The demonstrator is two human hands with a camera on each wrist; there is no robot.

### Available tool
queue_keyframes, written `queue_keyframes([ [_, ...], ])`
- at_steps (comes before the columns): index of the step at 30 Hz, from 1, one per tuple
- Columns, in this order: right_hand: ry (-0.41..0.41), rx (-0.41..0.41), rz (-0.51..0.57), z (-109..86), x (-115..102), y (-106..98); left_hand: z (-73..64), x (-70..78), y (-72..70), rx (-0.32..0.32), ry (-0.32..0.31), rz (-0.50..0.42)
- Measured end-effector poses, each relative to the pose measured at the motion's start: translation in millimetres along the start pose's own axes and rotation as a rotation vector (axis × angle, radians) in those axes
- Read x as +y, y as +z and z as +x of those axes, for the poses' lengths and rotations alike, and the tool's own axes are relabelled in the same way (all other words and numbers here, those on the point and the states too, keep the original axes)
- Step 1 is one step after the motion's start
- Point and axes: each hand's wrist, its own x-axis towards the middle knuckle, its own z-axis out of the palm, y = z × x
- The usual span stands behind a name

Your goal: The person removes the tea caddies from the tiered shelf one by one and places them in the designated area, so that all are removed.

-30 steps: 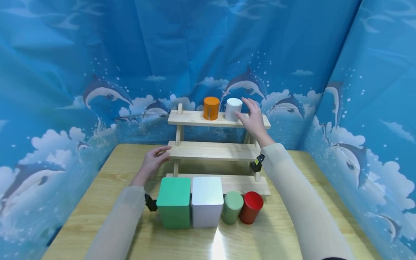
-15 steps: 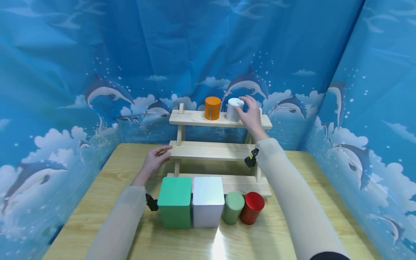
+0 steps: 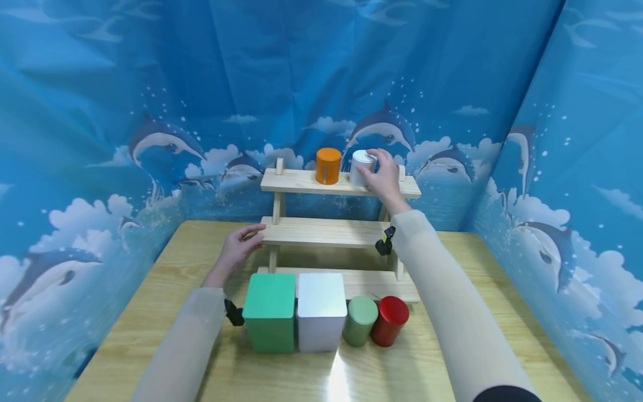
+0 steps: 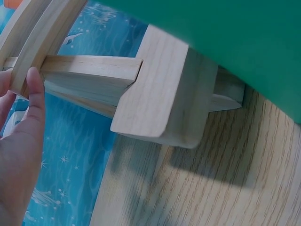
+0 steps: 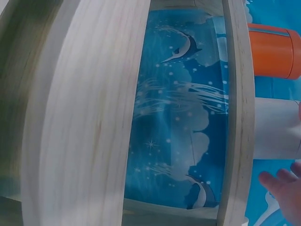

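Observation:
A white canister stands upright on the top tier of a three-tier wooden display stand. My right hand grips it from the right, its thumb on the front side and a finger across the lid. In the right wrist view that white canister sits partly beyond the frame edge, with curled fingers below it. Just to its left stands an orange canister. At the left end of the middle tier, my left hand pinches the board between thumb and fingers.
In front of the stand on the wooden table are a green box, a white box, a light green canister and a red canister. A blue dolphin curtain hangs behind and alongside.
My right hand has moved left from beside the white canister, and its fingers have closed in on the lid and side. The left hand keeps its place at the middle board.

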Motion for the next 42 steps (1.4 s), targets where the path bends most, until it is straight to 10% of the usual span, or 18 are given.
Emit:
queue_keyframes([
  [42,-0.161,0.094,0.159,-39.8,-4.7,2.9,-1.9,1.7,3.2,-0.002,-0.012,-0.04],
])
